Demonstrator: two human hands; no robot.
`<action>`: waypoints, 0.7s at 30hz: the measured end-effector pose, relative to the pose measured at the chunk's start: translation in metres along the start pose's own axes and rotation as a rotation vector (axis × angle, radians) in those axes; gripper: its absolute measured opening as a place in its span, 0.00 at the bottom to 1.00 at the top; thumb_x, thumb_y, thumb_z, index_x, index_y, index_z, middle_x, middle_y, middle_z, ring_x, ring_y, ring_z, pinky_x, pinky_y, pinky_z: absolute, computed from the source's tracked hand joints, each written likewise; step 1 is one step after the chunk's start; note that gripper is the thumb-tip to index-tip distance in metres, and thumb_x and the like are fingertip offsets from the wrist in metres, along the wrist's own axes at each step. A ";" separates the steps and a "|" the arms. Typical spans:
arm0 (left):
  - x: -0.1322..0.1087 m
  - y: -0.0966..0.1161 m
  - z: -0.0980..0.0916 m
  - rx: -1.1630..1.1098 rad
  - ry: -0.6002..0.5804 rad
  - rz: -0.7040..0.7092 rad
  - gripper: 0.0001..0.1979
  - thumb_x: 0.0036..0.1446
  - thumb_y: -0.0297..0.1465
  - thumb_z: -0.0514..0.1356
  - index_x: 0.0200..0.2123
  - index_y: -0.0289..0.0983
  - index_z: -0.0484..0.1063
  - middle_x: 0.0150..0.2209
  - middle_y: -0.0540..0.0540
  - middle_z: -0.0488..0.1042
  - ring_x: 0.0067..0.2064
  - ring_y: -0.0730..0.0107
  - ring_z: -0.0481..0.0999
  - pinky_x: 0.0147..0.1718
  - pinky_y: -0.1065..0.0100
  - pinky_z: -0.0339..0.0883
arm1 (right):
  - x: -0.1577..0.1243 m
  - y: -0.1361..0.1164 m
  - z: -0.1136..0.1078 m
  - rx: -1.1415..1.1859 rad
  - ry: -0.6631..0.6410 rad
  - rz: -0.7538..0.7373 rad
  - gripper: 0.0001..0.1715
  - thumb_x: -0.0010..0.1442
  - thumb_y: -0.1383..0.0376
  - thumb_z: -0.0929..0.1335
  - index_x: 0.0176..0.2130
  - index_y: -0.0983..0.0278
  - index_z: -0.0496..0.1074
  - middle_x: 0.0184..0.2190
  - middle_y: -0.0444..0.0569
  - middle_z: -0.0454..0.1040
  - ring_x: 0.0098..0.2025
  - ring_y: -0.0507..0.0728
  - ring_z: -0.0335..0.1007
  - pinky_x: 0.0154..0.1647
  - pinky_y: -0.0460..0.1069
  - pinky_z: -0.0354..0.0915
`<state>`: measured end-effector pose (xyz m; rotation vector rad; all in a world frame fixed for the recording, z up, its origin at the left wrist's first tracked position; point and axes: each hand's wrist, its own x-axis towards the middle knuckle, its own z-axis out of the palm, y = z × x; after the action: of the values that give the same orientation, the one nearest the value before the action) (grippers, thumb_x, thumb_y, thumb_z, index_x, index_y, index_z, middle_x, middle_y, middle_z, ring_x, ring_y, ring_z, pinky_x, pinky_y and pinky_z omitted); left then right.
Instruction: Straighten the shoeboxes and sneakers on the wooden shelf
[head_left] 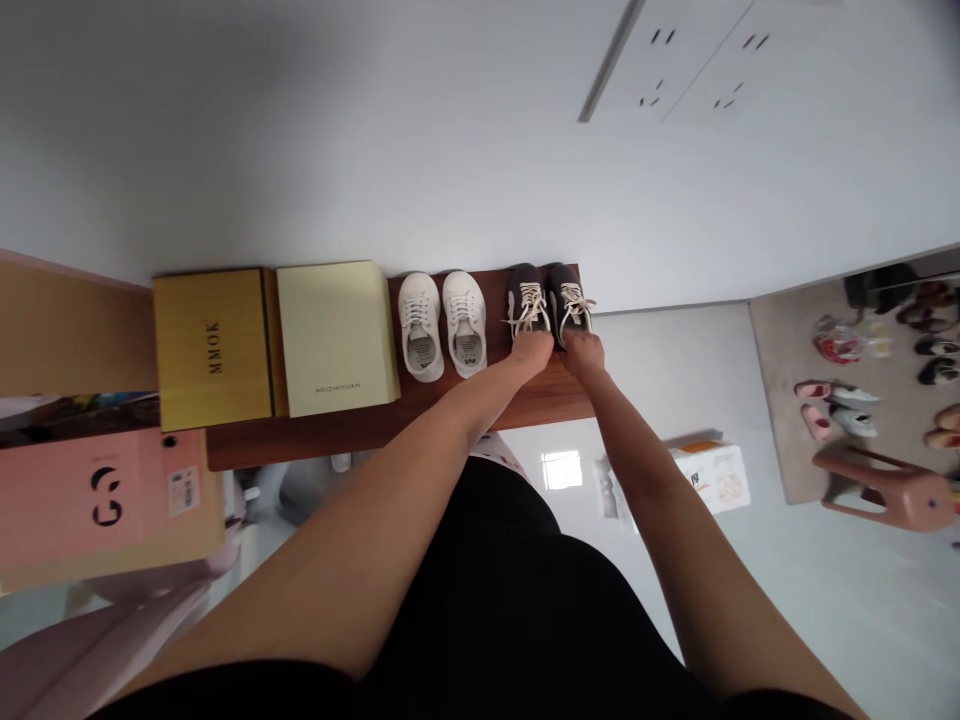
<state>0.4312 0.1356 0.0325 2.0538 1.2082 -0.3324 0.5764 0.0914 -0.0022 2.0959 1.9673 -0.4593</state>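
A pair of dark sneakers with cream laces sits side by side on a reddish-brown wooden shelf [547, 395], toes toward the wall. My left hand [533, 348] is closed at the heel of the left sneaker [528, 290], its fingers mostly hidden by the shoe's opening. At the heel of the right sneaker [568, 287], my right hand [584, 352] is closed in the same way. To their left stands a pair of white sneakers, the nearer white sneaker [466, 310] and the farther white sneaker [418, 312], with laces tied and grey insoles showing.
A cream box [337, 335] and a gold box [214, 350] occupy the shelf's left part. A pink box [67, 500] stands lower left. Wall sockets [694, 70] are above. On the right floor are a pink stool [892, 490], several shoes and a white package [712, 478].
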 end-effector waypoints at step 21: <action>-0.106 -0.118 0.008 -0.383 0.458 0.096 0.14 0.63 0.21 0.53 0.46 0.36 0.75 0.47 0.39 0.77 0.50 0.60 0.77 0.55 0.59 0.70 | -0.066 -0.051 0.017 0.290 0.371 -0.044 0.16 0.68 0.62 0.65 0.50 0.67 0.74 0.48 0.63 0.74 0.50 0.68 0.67 0.53 0.59 0.64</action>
<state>0.2774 0.0963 0.0309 1.8871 1.3063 0.4110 0.5211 0.0280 0.0089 2.4684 2.2684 -0.4077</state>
